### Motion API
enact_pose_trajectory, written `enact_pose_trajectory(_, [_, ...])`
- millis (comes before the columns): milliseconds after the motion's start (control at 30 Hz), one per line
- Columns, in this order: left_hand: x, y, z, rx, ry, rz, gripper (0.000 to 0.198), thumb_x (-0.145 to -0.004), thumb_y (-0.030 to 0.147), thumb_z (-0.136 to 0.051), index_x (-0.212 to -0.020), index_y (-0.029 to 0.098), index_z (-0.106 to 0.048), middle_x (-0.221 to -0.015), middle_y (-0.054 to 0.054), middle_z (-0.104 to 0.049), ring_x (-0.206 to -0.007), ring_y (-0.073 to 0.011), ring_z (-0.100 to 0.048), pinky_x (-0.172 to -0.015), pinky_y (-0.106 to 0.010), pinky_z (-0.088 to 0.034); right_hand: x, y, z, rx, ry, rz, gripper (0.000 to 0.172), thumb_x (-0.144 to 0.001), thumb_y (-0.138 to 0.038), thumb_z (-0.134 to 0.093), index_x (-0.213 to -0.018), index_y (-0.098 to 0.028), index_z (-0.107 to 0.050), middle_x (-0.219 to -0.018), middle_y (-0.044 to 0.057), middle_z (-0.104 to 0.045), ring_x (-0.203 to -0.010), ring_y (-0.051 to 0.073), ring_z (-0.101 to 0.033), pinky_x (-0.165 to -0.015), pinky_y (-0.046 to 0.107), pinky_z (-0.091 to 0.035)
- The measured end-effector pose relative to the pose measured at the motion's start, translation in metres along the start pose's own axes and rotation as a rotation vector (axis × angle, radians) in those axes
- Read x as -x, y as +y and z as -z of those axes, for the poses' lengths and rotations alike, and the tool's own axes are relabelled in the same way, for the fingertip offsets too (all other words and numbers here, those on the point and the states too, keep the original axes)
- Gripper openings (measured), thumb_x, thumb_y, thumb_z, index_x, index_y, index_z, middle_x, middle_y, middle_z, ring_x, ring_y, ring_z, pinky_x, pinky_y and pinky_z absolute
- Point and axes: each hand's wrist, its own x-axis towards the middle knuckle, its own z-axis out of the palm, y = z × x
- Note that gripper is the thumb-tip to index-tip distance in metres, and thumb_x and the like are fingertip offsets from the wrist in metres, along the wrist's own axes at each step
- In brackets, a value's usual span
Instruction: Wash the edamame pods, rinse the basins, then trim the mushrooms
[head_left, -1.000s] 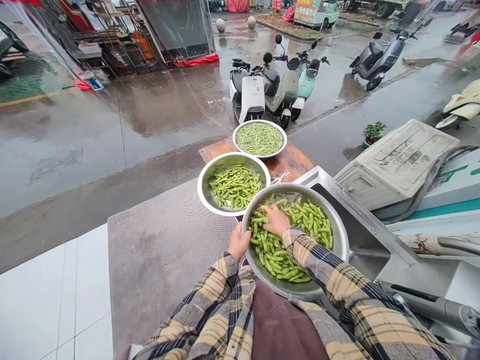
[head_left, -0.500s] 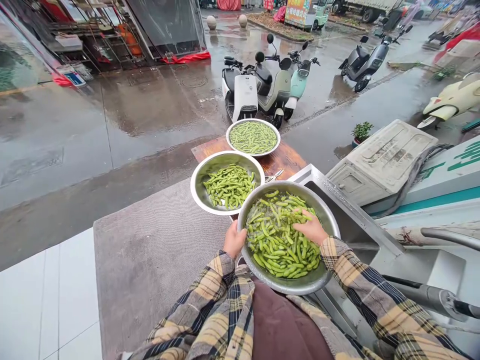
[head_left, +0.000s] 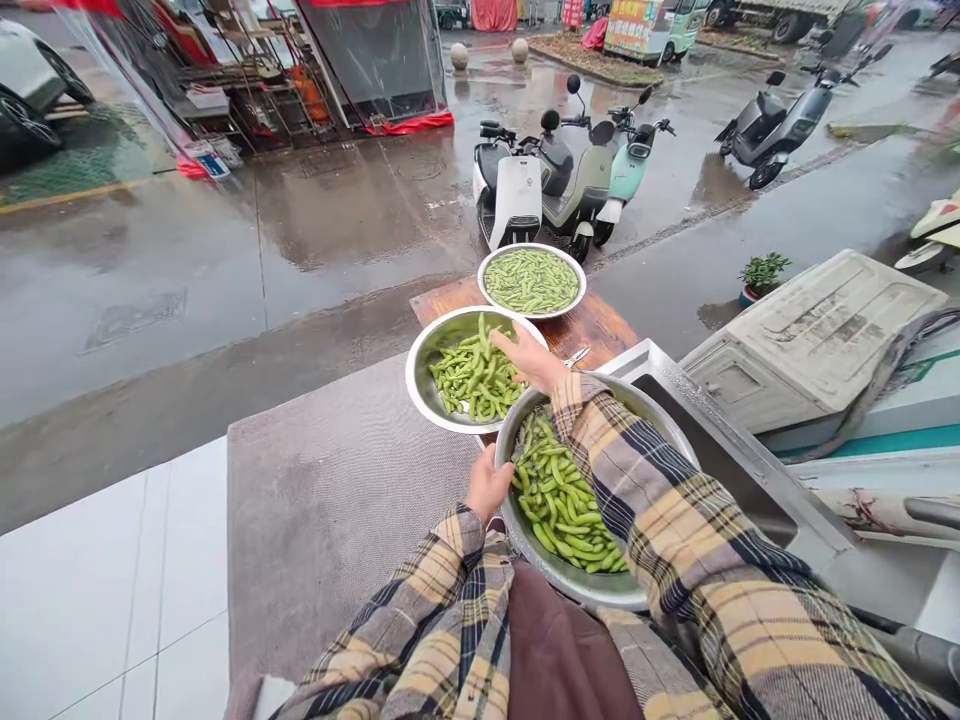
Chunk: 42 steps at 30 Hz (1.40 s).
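My left hand [head_left: 490,483] grips the left rim of the large steel basin [head_left: 541,570], thumb over the edge. Green edamame pods [head_left: 566,510] lie in water in that basin, partly hidden by my right sleeve. My right hand [head_left: 529,358] is over the right side of the middle steel bowl [head_left: 421,375], palm down, with a bunch of edamame pods [head_left: 481,345] at its fingers. Those pods hang just above the heap in the bowl, and some fingers are hidden behind them. Behind stands a third bowl [head_left: 487,290], full of edamame pods.
A pair of scissors [head_left: 576,357] lies on the wooden board [head_left: 611,325] beside the bowls. To the right is a steel sink [head_left: 679,385]. A grey mat [head_left: 322,500] covers the surface at left. Parked scooters [head_left: 517,200] stand beyond on wet ground.
My right hand has moved from the pods in the large basin up and left to the middle bowl, carrying pods. My left hand keeps its hold on the basin rim. The view has shifted left.
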Motion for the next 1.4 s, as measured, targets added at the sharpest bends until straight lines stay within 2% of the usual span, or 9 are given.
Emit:
enact_pose_trajectory(200, [0.002, 0.001, 0.0, -0.07, 0.003, -0.012, 0.017, -0.069, 0.017, -0.053, -0.084, 0.016, -0.061, -0.073, 0.001, -0.06, -0.07, -0.0144, -0.052, -0.068, -0.025, -0.042, 0.066, 0.066, 0.1, 0.339, 0.117, -0.076, 0.058, -0.084, -0.055, -0.056, -0.132, -0.025, -0.056, -0.137, 0.011, -0.057, -0.123, 0.03, -0.055, -0.102, 0.052, -0.044])
enact_pose_trajectory(333, [0.002, 0.001, 0.0, -0.049, -0.005, -0.014, 0.015, -0.068, 0.017, -0.054, -0.082, 0.016, -0.061, -0.072, 0.001, -0.06, -0.07, -0.0147, -0.053, -0.067, -0.025, -0.042, 0.115, 0.133, 0.165, 0.827, 0.302, -0.065, 0.075, -0.08, -0.059, -0.059, -0.139, -0.014, -0.049, -0.142, 0.02, -0.049, -0.136, 0.035, -0.04, -0.113, 0.052, -0.032])
enact_pose_trajectory(467, [0.001, 0.004, -0.001, 0.009, -0.008, -0.002, 0.02, -0.067, 0.018, -0.055, -0.086, 0.016, -0.063, -0.076, 0.0, -0.063, -0.072, -0.0158, -0.055, -0.069, -0.026, -0.045, 0.13, 0.154, 0.135, 0.881, 0.083, -0.251, 0.096, -0.077, -0.067, -0.059, -0.155, -0.026, -0.02, -0.16, 0.018, -0.016, -0.146, 0.037, -0.021, -0.113, 0.056, -0.028])
enact_pose_trajectory(600, [0.001, 0.0, -0.001, 0.075, -0.013, 0.015, 0.03, -0.067, 0.02, -0.058, -0.095, 0.015, -0.065, -0.083, -0.003, -0.067, -0.079, -0.0185, -0.059, -0.073, -0.029, -0.048, 0.148, 0.15, 0.068, 0.977, -0.209, -0.113, 0.117, -0.06, -0.065, -0.076, -0.153, -0.043, -0.008, -0.162, 0.006, 0.017, -0.145, 0.049, -0.009, -0.108, 0.066, -0.027])
enact_pose_trajectory(767, [0.001, -0.007, 0.002, 0.073, 0.003, 0.032, 0.031, -0.067, 0.023, -0.059, -0.097, 0.015, -0.065, -0.087, -0.004, -0.068, -0.082, -0.0193, -0.061, -0.076, -0.029, -0.049, 0.146, 0.159, 0.027, 1.196, -0.272, -0.118, 0.113, -0.053, -0.044, -0.087, -0.15, -0.036, -0.029, -0.163, 0.012, -0.001, -0.138, 0.057, -0.019, -0.095, 0.07, -0.038])
enact_pose_trajectory(933, [0.0, -0.002, 0.002, 0.036, -0.012, 0.013, 0.029, -0.068, 0.021, -0.057, -0.096, 0.015, -0.065, -0.086, -0.003, -0.067, -0.081, -0.0187, -0.059, -0.075, -0.029, -0.048, 0.113, 0.146, 0.048, 1.174, -0.1, -0.118, 0.073, -0.072, -0.013, -0.065, -0.14, -0.032, -0.048, -0.148, 0.011, -0.039, -0.118, 0.031, -0.057, -0.095, 0.043, -0.049])
enact_pose_trajectory(1033, [-0.001, 0.002, 0.0, 0.016, -0.014, 0.002, 0.025, -0.068, 0.02, -0.056, -0.091, 0.015, -0.064, -0.081, -0.002, -0.065, -0.076, -0.0175, -0.058, -0.071, -0.027, -0.046, 0.13, 0.129, 0.079, 1.113, -0.07, -0.049, 0.07, -0.077, -0.005, -0.052, -0.14, -0.035, -0.047, -0.139, 0.005, -0.05, -0.117, 0.023, -0.058, -0.099, 0.037, -0.046])
enact_pose_trajectory(1267, [-0.001, 0.003, 0.0, 0.001, -0.005, -0.003, 0.019, -0.068, 0.02, -0.055, -0.086, 0.016, -0.062, -0.077, -0.001, -0.062, -0.074, -0.017, -0.056, -0.068, -0.027, -0.044, 0.225, 0.146, 0.079, 1.281, -0.362, -0.132, 0.104, -0.064, -0.034, -0.082, -0.148, -0.05, -0.022, -0.164, 0.001, 0.005, -0.143, 0.051, -0.011, -0.102, 0.072, -0.028])
enact_pose_trajectory(1400, [0.001, 0.008, -0.001, 0.023, -0.009, 0.012, 0.02, -0.067, 0.02, -0.054, -0.085, 0.016, -0.061, -0.074, 0.001, -0.061, -0.072, -0.0163, -0.055, -0.068, -0.027, -0.044, 0.201, 0.163, 0.056, 1.388, -0.344, -0.12, 0.09, -0.066, -0.026, -0.08, -0.144, -0.044, -0.038, -0.162, 0.009, -0.016, -0.136, 0.048, -0.029, -0.094, 0.061, -0.042])
